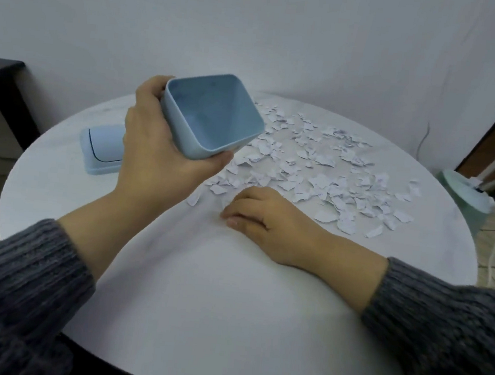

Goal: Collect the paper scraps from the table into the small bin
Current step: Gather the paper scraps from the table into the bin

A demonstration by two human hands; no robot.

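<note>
Aloft, left hand (153, 152) clasps smooth squarish bin (216, 118); right hand (264, 215), curled, perhaps pinches torn paper scraps (317, 163).

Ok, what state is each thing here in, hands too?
small bin: lifted, tilted, lid off, empty inside.
bin lid: lying flat on the table, left of the bin.
paper scraps: scattered loose on the table.
left hand: grips the bin.
right hand: rests on the table beside the scraps, fingers curled; any scrap held is hidden.
</note>
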